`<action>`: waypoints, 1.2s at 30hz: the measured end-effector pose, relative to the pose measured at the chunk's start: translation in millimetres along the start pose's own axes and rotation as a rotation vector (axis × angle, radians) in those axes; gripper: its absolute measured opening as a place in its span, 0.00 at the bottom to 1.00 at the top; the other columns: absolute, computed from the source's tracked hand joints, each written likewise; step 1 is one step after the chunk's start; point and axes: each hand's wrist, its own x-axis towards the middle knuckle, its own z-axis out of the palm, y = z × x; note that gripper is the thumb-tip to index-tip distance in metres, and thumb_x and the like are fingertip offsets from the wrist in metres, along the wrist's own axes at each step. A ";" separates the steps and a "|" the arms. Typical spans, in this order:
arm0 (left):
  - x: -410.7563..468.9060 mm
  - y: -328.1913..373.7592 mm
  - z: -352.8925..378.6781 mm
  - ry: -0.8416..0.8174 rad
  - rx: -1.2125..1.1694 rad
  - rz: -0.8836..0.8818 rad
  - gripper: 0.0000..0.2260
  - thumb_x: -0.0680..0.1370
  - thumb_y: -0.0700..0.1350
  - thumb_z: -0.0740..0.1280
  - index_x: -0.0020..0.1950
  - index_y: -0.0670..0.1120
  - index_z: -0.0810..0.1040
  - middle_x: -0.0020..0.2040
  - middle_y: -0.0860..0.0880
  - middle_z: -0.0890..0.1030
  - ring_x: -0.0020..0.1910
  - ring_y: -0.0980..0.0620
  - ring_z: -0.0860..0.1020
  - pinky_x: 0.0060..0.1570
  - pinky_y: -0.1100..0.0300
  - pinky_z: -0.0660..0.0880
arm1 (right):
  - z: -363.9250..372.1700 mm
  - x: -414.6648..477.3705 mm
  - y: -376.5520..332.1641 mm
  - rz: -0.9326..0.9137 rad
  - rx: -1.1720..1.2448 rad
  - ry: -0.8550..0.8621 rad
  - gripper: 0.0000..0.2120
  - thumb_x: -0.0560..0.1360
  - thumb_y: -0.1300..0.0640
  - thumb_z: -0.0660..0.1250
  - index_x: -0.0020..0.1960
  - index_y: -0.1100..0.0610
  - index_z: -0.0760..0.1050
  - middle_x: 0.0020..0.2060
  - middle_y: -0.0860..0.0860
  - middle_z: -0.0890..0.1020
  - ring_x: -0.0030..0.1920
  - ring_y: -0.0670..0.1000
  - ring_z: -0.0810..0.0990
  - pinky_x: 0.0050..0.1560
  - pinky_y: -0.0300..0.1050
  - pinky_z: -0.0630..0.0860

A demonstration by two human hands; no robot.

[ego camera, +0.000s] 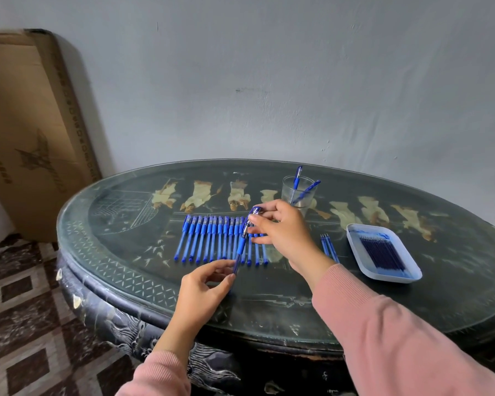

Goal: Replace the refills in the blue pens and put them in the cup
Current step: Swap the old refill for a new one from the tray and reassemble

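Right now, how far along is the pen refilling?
Early. Done: two pens stand in the cup; three loose refills lie beside the tray, probably old ones. In hand: one pen, left hand pinching its lower end, right hand at its cap end. Left: the row of pens on the table, with refills waiting in the tray.

Print on the cardboard box (pixel 26 124) — unreadably blurred.

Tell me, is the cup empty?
No. Two blue pens stand leaning inside the clear cup, their tops sticking out above its rim.
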 end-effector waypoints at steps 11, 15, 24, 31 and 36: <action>-0.5 1.1 -0.1 0.008 -0.003 0.007 0.13 0.74 0.35 0.73 0.50 0.52 0.84 0.42 0.56 0.85 0.39 0.61 0.81 0.41 0.70 0.76 | 5.5 -1.4 3.0 -0.002 -0.197 -0.062 0.10 0.76 0.62 0.71 0.55 0.57 0.76 0.45 0.54 0.81 0.46 0.51 0.85 0.42 0.52 0.84; -0.4 -0.6 0.2 0.006 0.002 0.010 0.12 0.74 0.35 0.73 0.51 0.51 0.84 0.42 0.56 0.85 0.40 0.59 0.81 0.41 0.70 0.76 | 8.7 -2.0 8.8 -0.005 -0.224 -0.040 0.08 0.75 0.63 0.71 0.53 0.57 0.75 0.45 0.56 0.81 0.45 0.51 0.85 0.41 0.52 0.84; 0.7 -3.8 1.0 0.006 -0.025 0.019 0.13 0.74 0.35 0.73 0.50 0.52 0.84 0.43 0.55 0.85 0.39 0.59 0.81 0.39 0.68 0.77 | 10.1 1.7 6.5 -0.032 -0.347 -0.020 0.07 0.75 0.62 0.71 0.50 0.59 0.74 0.38 0.52 0.82 0.39 0.51 0.86 0.44 0.52 0.84; 0.8 -6.2 1.2 0.030 -0.015 0.039 0.13 0.73 0.35 0.73 0.50 0.52 0.84 0.41 0.52 0.85 0.38 0.57 0.81 0.39 0.66 0.78 | 14.6 1.2 6.3 -0.033 -0.372 -0.025 0.06 0.76 0.62 0.71 0.49 0.58 0.74 0.38 0.51 0.83 0.39 0.49 0.86 0.47 0.54 0.83; 0.7 -7.6 0.5 0.036 -0.019 0.043 0.12 0.73 0.36 0.73 0.50 0.52 0.84 0.43 0.52 0.85 0.39 0.56 0.81 0.39 0.64 0.79 | 17.0 -1.7 7.0 -0.045 -0.333 -0.021 0.07 0.76 0.61 0.70 0.51 0.53 0.75 0.42 0.53 0.83 0.41 0.48 0.85 0.46 0.51 0.84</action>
